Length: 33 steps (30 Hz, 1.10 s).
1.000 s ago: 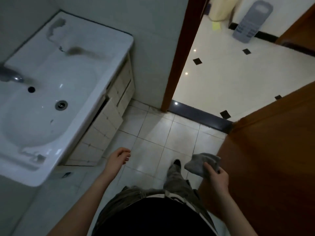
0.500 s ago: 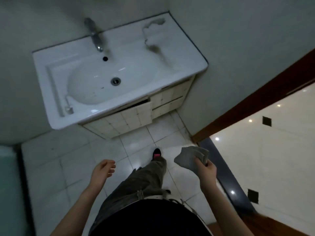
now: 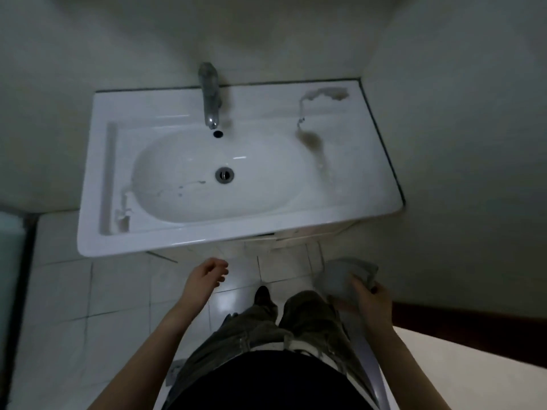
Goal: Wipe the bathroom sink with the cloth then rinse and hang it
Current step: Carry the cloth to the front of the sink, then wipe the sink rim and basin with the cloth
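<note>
Wiping is not yet beginning. You are standing in front of the sink [image 3: 177,238] with the cloth [image 3: 346,276] bunched in your right hand [image 3: 367,300]. Its fingers are curling round the lower part of the cloth, and the grey fabric is sticking up ahead of the knuckles. Your left hand [image 3: 207,276] is holding nothing, its fingers relaxed, just short of the sink's front rim. Neither hand is touching the sink.

Ahead of your right hand a brownish stain [image 3: 310,140] is lying on the ledge, with a grey crust [image 3: 325,94] beyond it at the far corner. Ahead of your left hand, dark flecks [image 3: 189,184] are trailing across the bowl toward the drain [image 3: 224,174]. No water is visibly running from the tap [image 3: 210,96].

Judging by this, all three steps are waiting for you: the wipe, the rinse and the hanging. No hook or rail for the cloth is showing.
</note>
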### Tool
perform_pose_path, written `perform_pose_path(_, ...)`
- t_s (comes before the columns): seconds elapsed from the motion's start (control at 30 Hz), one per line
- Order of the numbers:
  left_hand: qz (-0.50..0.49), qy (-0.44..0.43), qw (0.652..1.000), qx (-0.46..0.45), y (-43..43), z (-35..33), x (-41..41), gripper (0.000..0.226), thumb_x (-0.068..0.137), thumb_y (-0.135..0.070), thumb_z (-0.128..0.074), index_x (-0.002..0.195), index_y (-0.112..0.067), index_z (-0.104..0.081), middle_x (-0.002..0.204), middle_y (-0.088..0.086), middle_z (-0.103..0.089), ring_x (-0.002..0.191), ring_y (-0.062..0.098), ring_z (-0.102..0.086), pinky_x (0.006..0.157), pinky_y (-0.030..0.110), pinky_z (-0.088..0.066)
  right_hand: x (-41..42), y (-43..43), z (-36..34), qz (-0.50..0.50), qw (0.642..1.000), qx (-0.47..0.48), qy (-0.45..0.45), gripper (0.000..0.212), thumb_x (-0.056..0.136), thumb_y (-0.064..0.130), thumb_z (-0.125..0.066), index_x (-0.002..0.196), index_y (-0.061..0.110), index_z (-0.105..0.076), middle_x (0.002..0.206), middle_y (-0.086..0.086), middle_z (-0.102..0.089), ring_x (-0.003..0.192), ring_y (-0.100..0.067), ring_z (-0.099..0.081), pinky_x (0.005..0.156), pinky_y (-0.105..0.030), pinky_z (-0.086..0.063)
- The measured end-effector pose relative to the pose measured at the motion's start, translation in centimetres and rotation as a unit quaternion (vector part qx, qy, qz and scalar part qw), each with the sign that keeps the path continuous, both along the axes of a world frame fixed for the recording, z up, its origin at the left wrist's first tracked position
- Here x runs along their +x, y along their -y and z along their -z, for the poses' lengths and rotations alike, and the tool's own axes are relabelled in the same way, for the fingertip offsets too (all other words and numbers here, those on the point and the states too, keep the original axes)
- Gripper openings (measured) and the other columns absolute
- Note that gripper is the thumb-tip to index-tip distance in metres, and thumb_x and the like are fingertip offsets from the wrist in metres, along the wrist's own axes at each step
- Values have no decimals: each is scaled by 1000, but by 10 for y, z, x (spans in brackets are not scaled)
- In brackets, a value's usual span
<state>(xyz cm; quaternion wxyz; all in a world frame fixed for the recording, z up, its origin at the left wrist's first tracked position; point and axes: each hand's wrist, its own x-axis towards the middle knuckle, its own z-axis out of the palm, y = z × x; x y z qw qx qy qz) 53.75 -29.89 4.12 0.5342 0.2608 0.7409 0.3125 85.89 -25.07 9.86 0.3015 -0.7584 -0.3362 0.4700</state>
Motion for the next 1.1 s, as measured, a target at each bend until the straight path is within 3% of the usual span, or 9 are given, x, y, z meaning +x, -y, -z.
perform_pose_path(0.17, 13, 2, 998, 54, -73, -23, 9, 16, 95, -14, -53, 98, -10, -68, 93, 5, -70, 84, 19, -65, 75, 27, -50, -1, -70, -32, -38, 999, 1, -14, 12, 88, 25, -66, 95, 17, -71, 95, -3, -72, 94, -25, -67, 89, -46, -53)
perform_pose_path(0.4, 12, -4, 997, 78, -164, -28, 32, 27, 78, -34, -52, 95, -19, -67, 95, 4, -69, 83, 16, -64, 79, 30, -48, 4, -189, -58, -40, 997, 65, -26, 27, 87, 18, -67, 112, 9, -64, 96, -6, -65, 74, -3, -58, 51, -4, -47)
perform_pose_path(0.53, 6, -31, 997, 67, -211, -7, 55, 15, 89, -29, -57, 99, -24, -67, 99, 2, -69, 89, 19, -63, 78, 25, -47, 10, -253, -45, -57, 991, 123, -6, 35, 86, 17, -69, 119, 6, -65, 110, -6, -68, 88, -6, -65, 72, -8, -52)
perform_pose_path(0.63, -3, -44, 998, 44, -240, 14, 76, 18, 94, -25, -56, 110, -21, -65, 105, 1, -66, 93, 16, -60, 77, 18, -46, 10, -295, -31, -100, 976, 187, 45, 29, 86, 12, -67, 114, 6, -66, 104, -1, -68, 83, 2, -63, 75, -11, -52)
perform_pose_path(0.7, 14, -49, 998, 26, -253, 29, 91, 28, 94, -27, -58, 121, -20, -61, 118, 2, -63, 102, 17, -60, 90, 28, -49, 10, -317, -19, -155, 956, 225, 103, 23, 86, 13, -66, 109, 9, -66, 94, 3, -66, 79, 1, -59, 70, -21, -50)
perform_pose_path(0.8, 75, -97, 992, -12, -261, 50, 111, 48, 92, -38, -59, 136, -19, -52, 136, 2, -52, 119, 20, -54, 104, 35, -41, 11, -339, 8, -303, 896, 250, 207, 28, 89, 19, -63, 117, 17, -59, 92, 11, -60, 80, 1, -52, 68, -18, -37)
perform_pose_path(0.93, 173, -168, 970, -16, -260, 60, 122, 67, 83, -55, -48, 133, -12, -55, 134, 13, -55, 121, 30, -52, 103, 37, -40, 12, -337, 63, -539, 774, 204, 264, 53, 87, 10, -63, 137, 11, -46, 118, -16, -64, 98, -30, -64, 81, -34, -52)
perform_pose_path(1.0, 186, -186, 965, -8, -257, 64, 121, 71, 80, -57, -45, 132, -10, -56, 133, 15, -56, 120, 32, -53, 102, 37, -40, 14, -321, 84, -590, 732, 169, 295, 63, 89, 14, -62, 145, 13, -33, 119, -18, -63, 96, -30, -64, 77, -37, -54)
perform_pose_path(1.1, 178, -197, 964, -6, -258, 64, 121, 65, 82, -50, -48, 134, -12, -55, 135, 12, -55, 122, 29, -51, 102, 34, -37, 20, -311, 84, -584, 748, 133, 286, 75, 87, 19, -62, 150, 16, -21, 133, -14, -55, 110, -27, -59, 91, -35, -50)
